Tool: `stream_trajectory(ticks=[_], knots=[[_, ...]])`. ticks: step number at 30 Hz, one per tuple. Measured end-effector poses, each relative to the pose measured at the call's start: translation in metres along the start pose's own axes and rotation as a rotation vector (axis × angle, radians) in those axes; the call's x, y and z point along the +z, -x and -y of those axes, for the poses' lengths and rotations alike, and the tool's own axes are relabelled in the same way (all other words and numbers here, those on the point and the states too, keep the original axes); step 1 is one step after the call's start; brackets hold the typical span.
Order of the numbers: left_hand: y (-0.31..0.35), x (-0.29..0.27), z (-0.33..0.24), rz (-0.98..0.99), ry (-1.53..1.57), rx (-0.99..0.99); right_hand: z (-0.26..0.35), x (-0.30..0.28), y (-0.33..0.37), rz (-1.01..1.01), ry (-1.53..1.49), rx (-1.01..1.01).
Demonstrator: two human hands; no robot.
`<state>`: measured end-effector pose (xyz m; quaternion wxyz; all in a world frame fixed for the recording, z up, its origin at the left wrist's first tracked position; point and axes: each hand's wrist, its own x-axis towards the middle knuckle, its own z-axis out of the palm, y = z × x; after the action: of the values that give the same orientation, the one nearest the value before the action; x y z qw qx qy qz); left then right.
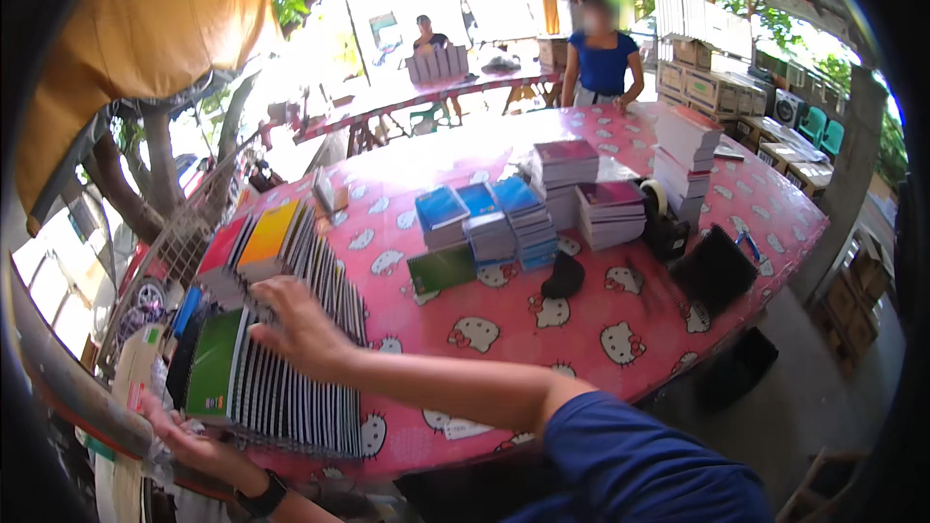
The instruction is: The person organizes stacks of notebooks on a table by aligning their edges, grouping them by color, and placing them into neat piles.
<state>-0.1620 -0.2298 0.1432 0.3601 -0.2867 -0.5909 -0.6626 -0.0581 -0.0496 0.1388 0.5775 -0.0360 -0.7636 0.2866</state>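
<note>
A long row of spiral notebooks (300, 368) stands packed at the table's left end, black coil bindings showing, with a green-covered notebook (215, 365) at its near left. My right hand (295, 324) reaches across over this row, fingers spread and nothing seen in them. Behind it are a yellow-covered notebook stack (268, 240) and a red-covered stack (225, 250). At the table's left edge, my left hand (199, 450), with a dark watch on its wrist, has its fingers curled at crumpled clear plastic (158, 463); their exact grip is partly hidden.
Blue-covered notebook stacks (480, 218), purple-covered stacks (610, 213) and a tall stack (686, 165) stand mid-table. A tape dispenser (665, 228) and a black notebook (715, 269) lie to the right. A person in blue (603, 63) stands across the pink table (523, 353).
</note>
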Motion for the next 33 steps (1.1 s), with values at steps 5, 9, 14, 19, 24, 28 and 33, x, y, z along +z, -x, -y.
stream_trajectory(ticks=[5,9,14,19,24,28,33], knots=[[0.027,-0.077,-0.008,-0.243,0.555,0.223,-0.073,-0.114,0.064,0.263,0.485,-0.080],[0.066,-0.099,0.008,-0.046,0.467,0.378,-0.160,-0.224,0.095,0.079,0.743,0.243],[0.082,-0.081,-0.052,-0.070,0.350,0.361,-0.202,-0.197,0.072,0.247,0.961,0.163],[0.098,-0.041,-0.088,-0.071,0.421,0.373,-0.217,-0.179,0.054,0.372,1.264,0.398],[0.133,-0.030,-0.088,0.294,0.429,0.246,-0.214,-0.167,0.057,0.329,1.230,0.472],[0.152,0.004,-0.093,0.474,0.603,0.137,-0.214,-0.179,0.052,0.383,1.183,0.493],[0.159,0.053,-0.101,0.673,0.521,0.102,-0.188,-0.198,0.048,0.414,1.088,0.437]])
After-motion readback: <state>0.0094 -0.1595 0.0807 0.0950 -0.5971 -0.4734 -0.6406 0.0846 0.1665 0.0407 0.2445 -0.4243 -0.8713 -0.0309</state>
